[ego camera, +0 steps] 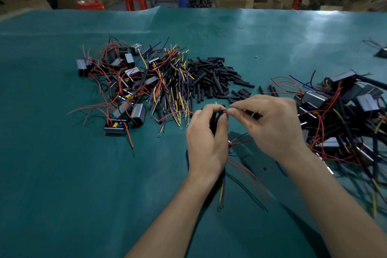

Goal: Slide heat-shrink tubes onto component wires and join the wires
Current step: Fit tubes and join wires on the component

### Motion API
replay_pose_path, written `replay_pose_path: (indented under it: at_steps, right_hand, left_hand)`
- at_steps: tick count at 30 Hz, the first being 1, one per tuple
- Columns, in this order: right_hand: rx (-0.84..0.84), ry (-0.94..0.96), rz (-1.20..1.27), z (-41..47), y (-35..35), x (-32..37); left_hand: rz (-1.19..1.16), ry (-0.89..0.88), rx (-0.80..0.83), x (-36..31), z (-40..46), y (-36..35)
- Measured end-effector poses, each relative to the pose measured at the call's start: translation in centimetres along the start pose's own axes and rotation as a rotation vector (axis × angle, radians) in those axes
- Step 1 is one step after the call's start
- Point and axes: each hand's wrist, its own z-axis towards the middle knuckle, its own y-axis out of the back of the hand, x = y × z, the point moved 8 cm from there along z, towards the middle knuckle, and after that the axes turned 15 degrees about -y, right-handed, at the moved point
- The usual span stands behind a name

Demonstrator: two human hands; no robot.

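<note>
My left hand (206, 140) grips a bundle of wires and black tubing, with yellow and blue leads (222, 191) hanging below the wrist. My right hand (270, 123) pinches a red wire end (225, 112) right at the left thumb and forefinger. Red wires (250, 178) trail from between the hands toward me. A pile of black heat-shrink tubes (213, 79) lies just beyond the hands. To its left lies a heap of multicoloured leads (171, 86).
A pile of small black components with red wires (117, 84) lies at the left on the green table cover (83, 174). Another tangle of components and sleeved wires (343, 115) lies at the right. Red stools and cardboard boxes stand beyond the far table edge.
</note>
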Motion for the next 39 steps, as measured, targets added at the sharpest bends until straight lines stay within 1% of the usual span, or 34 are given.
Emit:
replay_pose_path:
  at_steps: [2,6,9,13,15,17,18,22,24,25,26,27,28,29,31,33,34,36,39]
  right_hand:
    - [0.009,0.03,-0.036,-0.2,-0.5,0.3]
    - [0.024,0.02,-0.047,-0.4,-0.9,0.8]
    - [0.063,-0.024,-0.01,-0.3,-0.8,0.6]
    - [0.08,-0.054,-0.044,0.0,-0.6,0.4]
    - [0.108,-0.127,-0.027,0.2,-0.5,-0.1]
    - [0.185,-0.266,0.039,0.4,-0.9,-1.4]
    - [0.245,-0.366,0.103,0.5,-1.2,-2.2]
    - [0.469,-0.838,0.52,-0.5,-2.9,-4.8]
    - [0.549,-1.058,0.709,-1.6,-4.1,-5.3]
    - [0.578,-1.139,0.784,-2.1,-4.6,-5.3]
    - [0.599,-1.181,0.84,-2.5,-5.0,-5.2]
    - [0.609,-1.168,0.87,-2.5,-5.1,-5.0]
    - [0.603,-1.098,0.853,-2.2,-4.8,-4.8]
    - [0.579,-0.982,0.781,-1.6,-4.2,-4.6]
    - [0.475,-0.694,0.51,-0.4,-2.3,-4.0]
    - [0.292,-0.433,0.205,0.5,-0.2,-3.3]
    - [0.227,-0.329,0.109,0.7,0.5,-2.7]
    - [0.195,-0.188,0.033,0.7,0.8,-1.4]
    - [0.189,-0.085,-0.014,0.6,0.8,-0.4]
  left_hand:
    - [-0.013,0.012,-0.014,0.1,0.0,0.1]
    - [-0.018,0.013,-0.033,-0.1,0.0,0.3]
    - [-0.017,0.001,-0.035,-0.3,0.1,0.4]
    - [0.032,-0.046,-0.014,-0.8,0.1,0.4]
    - [0.052,-0.083,0.005,-1.1,0.1,0.3]
    - [0.051,-0.113,0.023,-1.4,0.0,0.2]
    - [0.049,-0.121,0.029,-1.4,0.0,0.1]
    - [0.042,-0.15,0.055,-1.7,-0.2,-0.2]
    - [0.05,-0.16,0.062,-1.8,-0.2,-0.3]
    - [0.051,-0.156,0.055,-1.7,-0.2,-0.2]
    - [0.045,-0.145,0.042,-1.5,-0.2,-0.1]
    - [0.032,-0.133,0.03,-1.4,-0.2,0.0]
    - [0.023,-0.124,0.02,-1.3,-0.1,0.1]
    - [0.021,-0.119,0.015,-1.3,-0.1,0.2]
    - [0.029,-0.11,0.01,-1.3,-0.1,0.3]
    - [0.024,-0.086,0.005,-1.1,0.0,0.2]
    - [0.019,-0.078,0.005,-1.0,0.0,0.2]
    - [0.032,-0.077,0.012,-1.0,0.1,0.1]
    - [0.062,-0.087,0.028,-1.1,0.1,0.0]
